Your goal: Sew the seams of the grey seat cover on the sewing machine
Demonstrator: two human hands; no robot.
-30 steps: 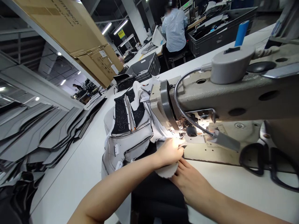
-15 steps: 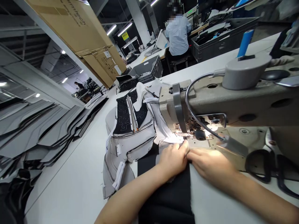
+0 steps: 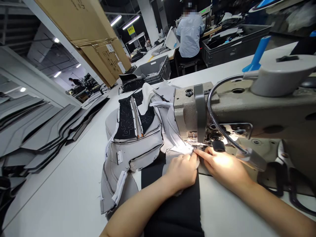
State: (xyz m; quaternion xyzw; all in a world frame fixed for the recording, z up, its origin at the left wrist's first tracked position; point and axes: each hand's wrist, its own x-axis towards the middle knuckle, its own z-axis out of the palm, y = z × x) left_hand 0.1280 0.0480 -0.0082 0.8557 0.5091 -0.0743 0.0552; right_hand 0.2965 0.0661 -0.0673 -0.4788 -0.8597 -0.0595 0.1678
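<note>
Nearest, black fabric (image 3: 172, 210) drapes over the tabletop (image 3: 74, 184) edge. Left hand (image 3: 182, 172) pinches the grey fabric edge (image 3: 181, 149), right hand (image 3: 222, 166) fingers pressed flat, steadying it beneath the sewing machine (image 3: 237, 112); behind, a grey cover (image 3: 138, 144).

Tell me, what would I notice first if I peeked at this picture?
Probably the bright lamp glow on the two hands, left hand and right hand, pressing pale fabric under the big grey sewing machine on the right. Next, the grey and black stitched cover heaped in the middle of the white table, and the stacks of grey sheets at the left.
</note>
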